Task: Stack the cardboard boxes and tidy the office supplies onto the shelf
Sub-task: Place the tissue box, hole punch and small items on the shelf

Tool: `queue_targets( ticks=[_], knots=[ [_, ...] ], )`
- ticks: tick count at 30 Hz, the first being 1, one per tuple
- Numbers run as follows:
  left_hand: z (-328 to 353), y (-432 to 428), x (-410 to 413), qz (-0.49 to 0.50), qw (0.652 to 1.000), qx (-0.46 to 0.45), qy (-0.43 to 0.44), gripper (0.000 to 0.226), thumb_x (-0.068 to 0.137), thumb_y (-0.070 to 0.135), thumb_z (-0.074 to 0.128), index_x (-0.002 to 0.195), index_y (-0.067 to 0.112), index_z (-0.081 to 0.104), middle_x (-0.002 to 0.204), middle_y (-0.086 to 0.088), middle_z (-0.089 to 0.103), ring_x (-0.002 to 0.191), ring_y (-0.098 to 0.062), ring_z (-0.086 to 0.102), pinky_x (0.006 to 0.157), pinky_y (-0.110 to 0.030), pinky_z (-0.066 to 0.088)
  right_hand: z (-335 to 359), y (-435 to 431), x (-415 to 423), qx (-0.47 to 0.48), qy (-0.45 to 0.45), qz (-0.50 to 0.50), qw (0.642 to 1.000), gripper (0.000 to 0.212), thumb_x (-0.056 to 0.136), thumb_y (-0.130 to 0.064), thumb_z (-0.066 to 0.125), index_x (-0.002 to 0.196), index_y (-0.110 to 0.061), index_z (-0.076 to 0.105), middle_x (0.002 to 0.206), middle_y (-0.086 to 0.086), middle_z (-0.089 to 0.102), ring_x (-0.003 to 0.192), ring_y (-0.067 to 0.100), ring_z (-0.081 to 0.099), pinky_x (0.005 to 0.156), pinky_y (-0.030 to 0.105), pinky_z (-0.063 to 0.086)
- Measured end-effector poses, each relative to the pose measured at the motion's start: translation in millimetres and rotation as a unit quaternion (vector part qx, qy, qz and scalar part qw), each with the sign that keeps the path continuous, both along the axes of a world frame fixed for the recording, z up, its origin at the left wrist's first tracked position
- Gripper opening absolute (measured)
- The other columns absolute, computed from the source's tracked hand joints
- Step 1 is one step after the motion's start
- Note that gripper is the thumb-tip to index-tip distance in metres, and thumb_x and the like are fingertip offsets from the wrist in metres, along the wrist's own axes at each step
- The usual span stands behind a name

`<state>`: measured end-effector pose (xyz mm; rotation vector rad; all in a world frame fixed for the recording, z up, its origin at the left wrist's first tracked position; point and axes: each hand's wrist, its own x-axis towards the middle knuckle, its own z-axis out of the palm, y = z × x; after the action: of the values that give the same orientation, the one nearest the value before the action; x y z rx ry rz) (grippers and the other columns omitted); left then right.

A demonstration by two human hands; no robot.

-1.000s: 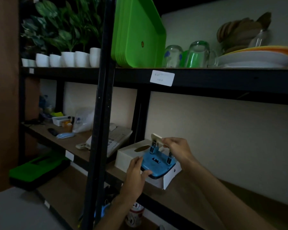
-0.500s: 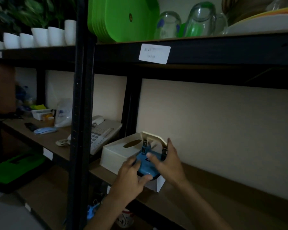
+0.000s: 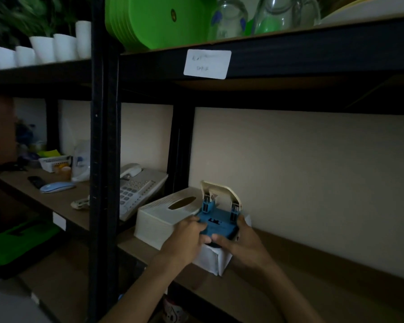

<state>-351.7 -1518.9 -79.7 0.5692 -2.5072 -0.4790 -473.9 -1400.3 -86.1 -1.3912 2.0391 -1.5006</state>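
A blue hole punch (image 3: 218,223) with a cream lever (image 3: 221,191) sits on top of a small white box (image 3: 214,261) on the middle shelf board (image 3: 313,283). My left hand (image 3: 187,241) grips the punch's left side. On its right side, my right hand (image 3: 241,243) wraps around it, fingers under the front. A cream tissue box (image 3: 163,217) stands right beside the white box on its left.
A desk telephone (image 3: 138,187) lies left of the tissue box, behind a black upright post (image 3: 104,159). Farther left are a blue mouse (image 3: 56,186) and a small basket (image 3: 53,162). Green trays (image 3: 159,19), glasses and white pots fill the upper shelf.
Both hands have closed in around the hole punch and lowered it onto the white box. The camera has come closer to the shelf.
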Motion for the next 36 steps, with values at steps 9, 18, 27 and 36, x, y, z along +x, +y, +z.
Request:
queue_targets(
  ticks=[9,18,27,36],
  knots=[
    [2.7,-10.3,-41.3,0.034,0.999,-0.021,-0.036,0.039,0.091,0.031,0.058,0.126,0.015,0.058,0.132,-0.006,0.051,0.116,-0.021,0.052,0.097,-0.038,0.045,-2.6,-12.9,-22.4,0.018,0.068,-0.089,0.994,0.043,0.087,-0.029,0.065,0.125,-0.016,0.052,0.113,-0.004,0.062,0.109,0.014,0.059,0.081,0.016,0.047],
    [-4.3,19.5,56.4,0.066,0.993,-0.066,0.078,0.039,0.09,0.026,0.055,0.128,0.021,0.055,0.129,0.003,0.051,0.118,-0.016,0.047,0.097,-0.032,0.043,8.9,37.1,58.9,0.011,0.207,-0.128,0.97,0.054,0.089,-0.024,0.062,0.138,-0.008,0.045,0.144,0.005,0.044,0.133,0.017,0.038,0.098,0.012,0.022],
    [-77.5,70.4,263.0,0.174,0.983,-0.011,0.059,0.043,0.081,0.034,0.05,0.115,0.013,0.065,0.115,-0.007,0.062,0.104,-0.028,0.057,0.09,-0.035,0.048,-44.3,54.5,220.6,0.009,0.234,0.068,0.97,0.049,0.083,-0.025,0.061,0.129,-0.01,0.056,0.135,0.005,0.052,0.125,0.015,0.046,0.101,0.003,0.018],
    [-163.8,105.8,460.2,0.327,0.942,0.072,0.018,0.044,0.086,0.035,0.047,0.121,0.013,0.062,0.12,-0.005,0.06,0.11,-0.023,0.054,0.092,-0.027,0.039,-135.6,31.8,365.9,0.078,0.17,0.235,0.954,0.043,0.091,-0.019,0.059,0.133,-0.011,0.052,0.139,0.0,0.045,0.128,0.015,0.041,0.106,0.023,0.033]
  ],
)
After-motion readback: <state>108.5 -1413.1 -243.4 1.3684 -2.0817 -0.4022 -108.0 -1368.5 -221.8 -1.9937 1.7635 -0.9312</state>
